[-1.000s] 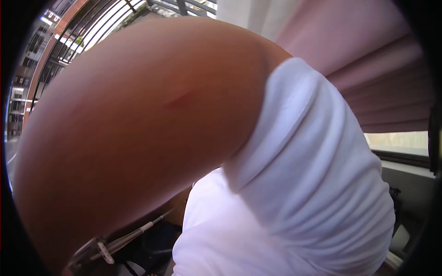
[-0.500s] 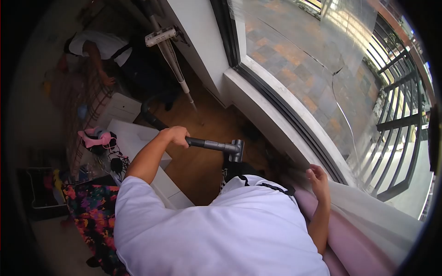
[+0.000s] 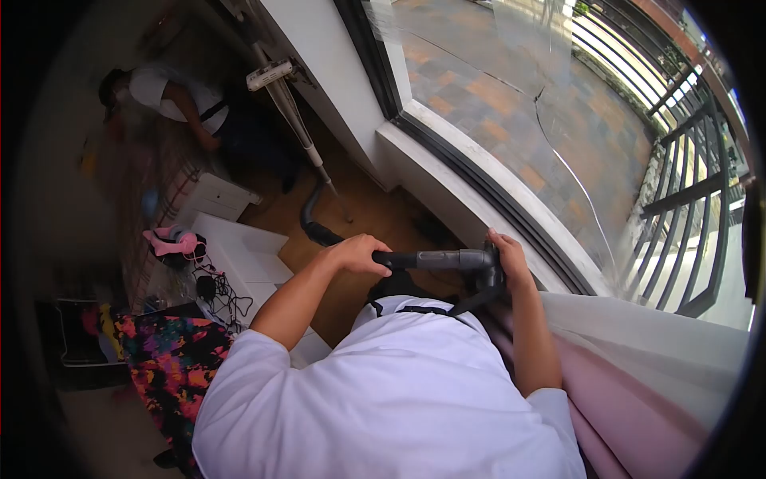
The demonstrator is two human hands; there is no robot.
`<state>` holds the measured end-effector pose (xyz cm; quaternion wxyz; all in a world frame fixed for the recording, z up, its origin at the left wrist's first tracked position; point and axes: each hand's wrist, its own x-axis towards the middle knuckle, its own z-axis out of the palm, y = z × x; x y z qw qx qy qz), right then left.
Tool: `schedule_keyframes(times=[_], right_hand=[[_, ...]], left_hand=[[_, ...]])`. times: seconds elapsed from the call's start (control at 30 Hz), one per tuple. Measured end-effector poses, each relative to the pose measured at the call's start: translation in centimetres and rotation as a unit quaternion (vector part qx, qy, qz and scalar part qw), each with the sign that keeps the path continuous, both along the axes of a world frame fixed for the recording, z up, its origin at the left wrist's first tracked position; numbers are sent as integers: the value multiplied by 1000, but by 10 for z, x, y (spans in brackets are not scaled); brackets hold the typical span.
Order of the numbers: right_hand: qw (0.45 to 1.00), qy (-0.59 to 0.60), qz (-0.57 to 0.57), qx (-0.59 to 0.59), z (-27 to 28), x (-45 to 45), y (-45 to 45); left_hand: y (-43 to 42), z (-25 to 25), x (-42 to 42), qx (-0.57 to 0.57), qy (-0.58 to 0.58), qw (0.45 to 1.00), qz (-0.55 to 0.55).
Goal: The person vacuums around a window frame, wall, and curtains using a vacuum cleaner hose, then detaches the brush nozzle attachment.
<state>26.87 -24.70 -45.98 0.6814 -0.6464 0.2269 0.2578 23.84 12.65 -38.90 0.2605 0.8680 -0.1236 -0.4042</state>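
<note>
My left hand (image 3: pixel 359 255) is wrapped round the dark handle end of a vacuum cleaner hose (image 3: pixel 319 231). From that grip a short grey tube (image 3: pixel 439 260) runs right to the vacuum floor head (image 3: pixel 485 275), which is raised in front of my waist. At the head's right side, my right hand (image 3: pixel 509 257) grips it, with fingers at its upper edge; part of the hold is hidden. Behind my left hand the hose curves back above the brown floor (image 3: pixel 279 211).
A white desk unit (image 3: pixel 231 231) on the left carries pink headphones (image 3: pixel 174 242) and tangled black cables (image 3: pixel 219 295). A pale upright pole (image 3: pixel 295 120) stands ahead. A window frame (image 3: pixel 487 188) and curtain (image 3: pixel 630 359) flank my right. Another person (image 3: pixel 183 100) bends at the far left.
My left hand has moved right, carrying the vacuum head up and toward the window. My right hand has come inward from beside the curtain and taken hold of the head.
</note>
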Motion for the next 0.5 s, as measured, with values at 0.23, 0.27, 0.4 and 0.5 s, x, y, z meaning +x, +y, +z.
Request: schedule_keyframes(times=[0.23, 0.27, 0.4, 0.5], right_hand=[[980, -86, -42, 175, -4, 27, -11], [973, -132, -60, 182, -3, 29, -8], [963, -187, -104, 164, -10, 33, -4], [971, -185, -123, 92, -15, 32, -4]], left_hand=[[-6, -13, 17, -66, -112, 991, 18], [-5, -13, 24, -57, -86, 994, 19], [-6, -20, 53, -38, 55, 997, 25], [-7, -20, 53, -100, 25, 995, -2]])
